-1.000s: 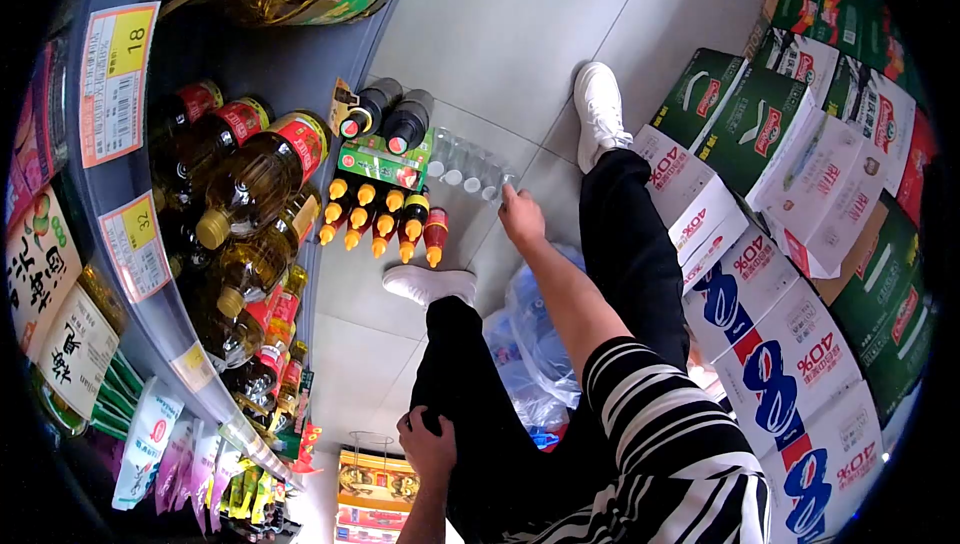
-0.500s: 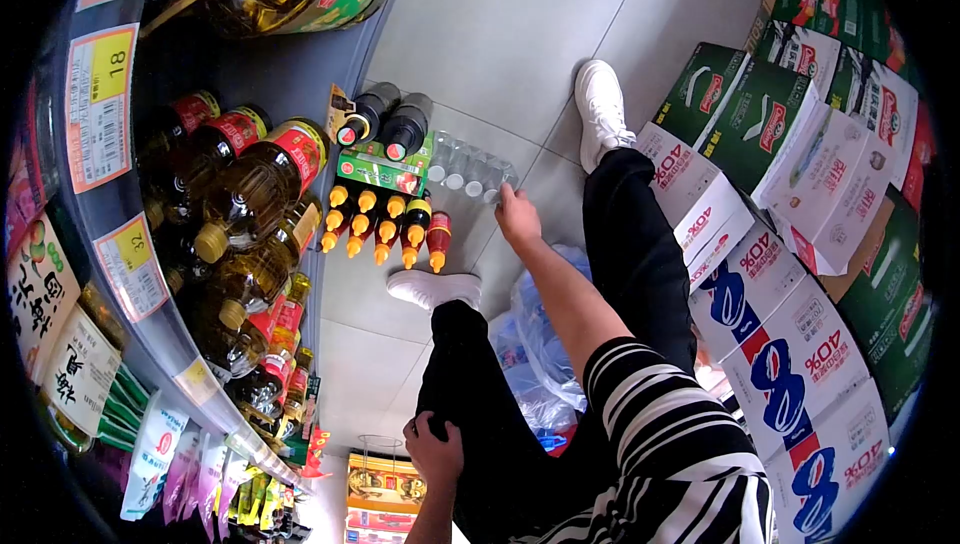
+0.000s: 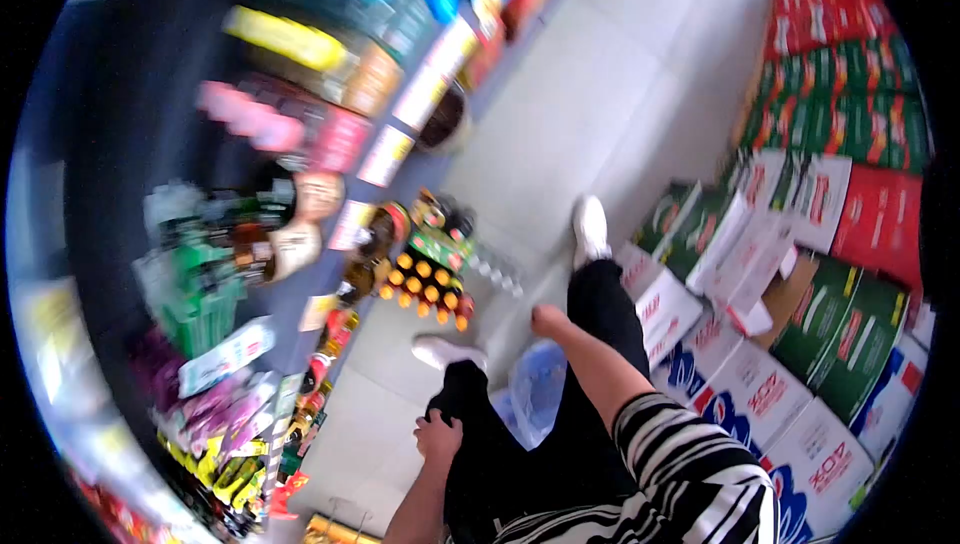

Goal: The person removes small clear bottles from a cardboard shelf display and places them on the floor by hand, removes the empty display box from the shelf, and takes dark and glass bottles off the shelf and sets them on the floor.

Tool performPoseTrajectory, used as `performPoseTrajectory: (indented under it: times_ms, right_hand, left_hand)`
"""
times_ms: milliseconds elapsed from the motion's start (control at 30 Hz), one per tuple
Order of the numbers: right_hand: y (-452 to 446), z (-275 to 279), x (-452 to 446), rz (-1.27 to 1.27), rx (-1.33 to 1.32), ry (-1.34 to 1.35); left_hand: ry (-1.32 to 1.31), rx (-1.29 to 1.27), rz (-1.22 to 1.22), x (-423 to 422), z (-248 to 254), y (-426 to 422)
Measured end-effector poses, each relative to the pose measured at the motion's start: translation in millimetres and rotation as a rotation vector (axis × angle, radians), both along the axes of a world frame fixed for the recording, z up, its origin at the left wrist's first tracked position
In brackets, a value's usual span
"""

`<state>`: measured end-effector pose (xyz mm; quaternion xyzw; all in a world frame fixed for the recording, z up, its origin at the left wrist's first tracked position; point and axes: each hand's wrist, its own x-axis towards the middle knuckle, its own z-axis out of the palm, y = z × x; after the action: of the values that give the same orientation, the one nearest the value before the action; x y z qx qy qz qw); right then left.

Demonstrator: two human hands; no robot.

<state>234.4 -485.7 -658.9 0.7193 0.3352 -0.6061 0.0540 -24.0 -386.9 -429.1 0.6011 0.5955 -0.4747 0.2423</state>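
My left hand (image 3: 437, 436) rests on my knee with its fingers spread. My right hand (image 3: 548, 319) is over the floor by my right leg, and its blurred fingers do not show clearly. Nearest to it is a row of clear containers with pale lids (image 3: 497, 274), a small gap away. Beside them stand sauce bottles with orange caps (image 3: 425, 279) in a tight group on the floor. A green box (image 3: 440, 251) and dark-topped bottles (image 3: 458, 222) are just behind the group.
A blurred store shelf (image 3: 330, 224) with bottles and packets runs along the left. Stacked cartons (image 3: 765, 394) line the right side. A bluish clear plastic bag (image 3: 535, 389) lies between my legs. My white shoes (image 3: 590, 229) stand on the tiled floor (image 3: 570, 104).
My view has swung up and along the aisle, blurring the shelf. My right hand has pulled back from the clear containers. My left hand stays on my knee.
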Motion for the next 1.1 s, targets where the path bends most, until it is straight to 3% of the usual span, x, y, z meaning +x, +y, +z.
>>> performPoseTrajectory:
  times_ms: [67,100,167,233,300,400,500,533,600,700,733,767,800,833,867,967,1067,1100]
  right_hand:
    - [27.3,62.0,32.6,0.078,0.096,-0.017]
    - [27.6,46.8,43.3,0.412,0.201,-0.017]
    - [39.4,77.9,84.9,0.435,0.538,-0.114]
    - [65.6,155.2,126.1,-0.064,0.400,-0.111]
    - [81.4,207.6,155.6,-0.075,0.467,-0.273]
    - [98.8,229.3,177.0,-0.172,0.419,-0.473]
    - [131.5,266.7,164.7,-0.087,0.528,-0.318]
    - [147.5,293.4,152.8,0.050,0.700,-0.278]
    - [188.7,407.1,108.1,0.258,0.926,-0.216]
    - [249.8,529.0,47.8,0.244,1.263,-0.018]
    - [265.0,588.6,24.4,0.213,1.253,0.019]
    - [283.4,615.1,8.6,0.200,1.376,0.067]
    - [296.0,658.5,-9.1,0.247,1.378,-0.134]
    - [316.7,676.1,-18.4,0.285,1.614,0.012]
    - [331.0,705.3,-32.5,0.269,1.561,-0.026]
    - [380.1,761.6,-68.8,0.245,1.546,-0.072]
    - [412.2,794.1,-95.3,0.343,1.564,-0.267]
    - [420.7,798.4,-101.4,0.382,1.555,-0.316]
  left_hand:
    - [0.013,-0.044,-0.016,1.9,7.9,5.2]
    - [0.001,-0.047,-0.052,4.3,10.4,4.8]
    - [-0.156,-0.159,-0.140,39.8,55.5,25.2]
    - [-0.640,-0.223,0.095,44.8,47.7,21.5]
    - [-0.983,-0.047,0.270,68.1,44.7,8.7]
    - [-1.163,0.056,0.363,107.2,62.0,12.8]
    - [-1.166,-0.003,0.458,113.2,105.7,16.2]
    - [-1.183,0.046,0.321,106.4,105.7,15.8]
    - [-1.206,0.143,0.175,78.3,99.1,14.7]
    - [-1.052,0.040,0.311,13.8,89.4,19.2]
    - [-1.003,0.038,0.388,-6.3,94.8,19.8]
    - [-1.077,0.209,0.534,-19.4,89.3,17.5]
    - [-1.134,0.266,0.699,-29.8,93.8,20.1]
    - [-1.188,0.321,0.867,-39.2,100.0,23.1]
    - [-1.237,0.372,1.042,-49.4,104.7,20.6]
    - [-0.995,0.528,0.852,-90.5,110.4,4.4]
    - [-0.796,0.634,0.973,-119.9,98.0,-26.6]
    - [-0.832,0.637,1.054,-137.1,53.7,-40.6]
